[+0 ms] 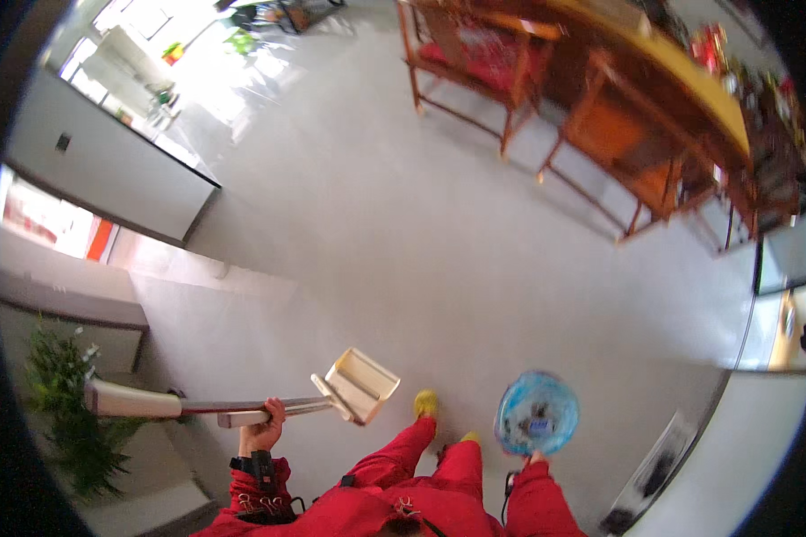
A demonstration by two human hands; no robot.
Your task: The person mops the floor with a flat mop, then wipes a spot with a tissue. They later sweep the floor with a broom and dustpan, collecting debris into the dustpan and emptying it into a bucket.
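Observation:
My left hand [261,434] is closed around two long handles [233,412] held level at waist height. One ends in a cream dustpan [363,383] tipped open above the floor. A beige broom head [125,399] sticks out to the left. My right hand [535,458] shows only at its top edge. It grips the near rim of a round blue bin [537,413] seen from above, with small bits of rubbish inside. Below me are my red trousers and yellow shoes [426,403].
Pale grey floor [403,233] stretches ahead. Wooden chairs with red cushions [479,58] and a long wooden table [690,72] stand at the far right. A green plant [63,403] is close on my left, and a grey partition wall [107,166] lies beyond it.

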